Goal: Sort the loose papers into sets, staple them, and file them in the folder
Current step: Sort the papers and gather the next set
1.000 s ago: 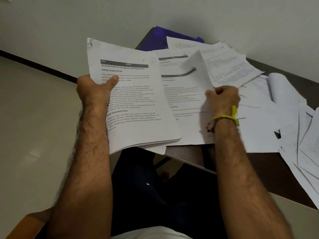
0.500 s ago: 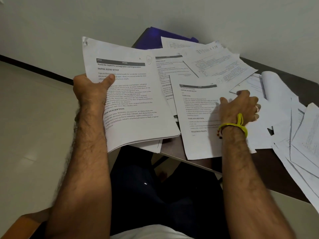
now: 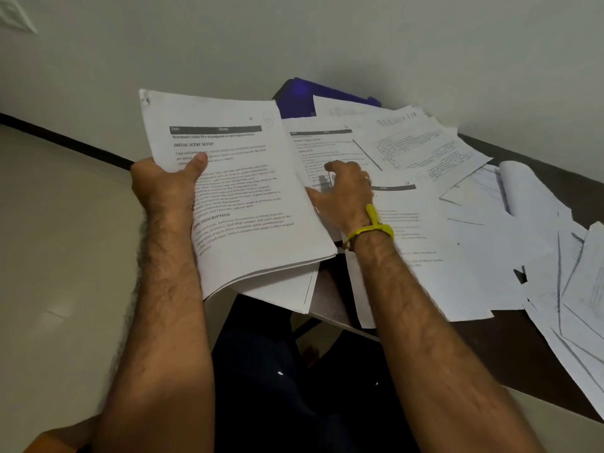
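Against the near left corner of the table we logged the gathered set of papers, held off the edge in the left hand. Thumb lay across the printed face, fingers hidden behind; a firm pinch on the stack's left margin. Several sheets thick, lower right corner drooping.

Set's heading pointed away from us, toward the wall; its long axis ran from us toward the wall, tipped a little leftward at the top. Text read upright from our seat.

Right hand, yellow thread band at the wrist, sat on a loose sheet just beside the set. Fingers curled down onto the paper; whether they had actually pinched it or only pressed on it, we could not tell.

Our judgement: step in hand was picking the next matching page. Best done by checking its header against the set's, lifting one sheet only, and laying it on with heading the same way and top edges square before any stapling.

Further out: scattered papers overlapping across the table, one curled sheet at far right, a blue folder partly buried at the far corner. No stapler seen.
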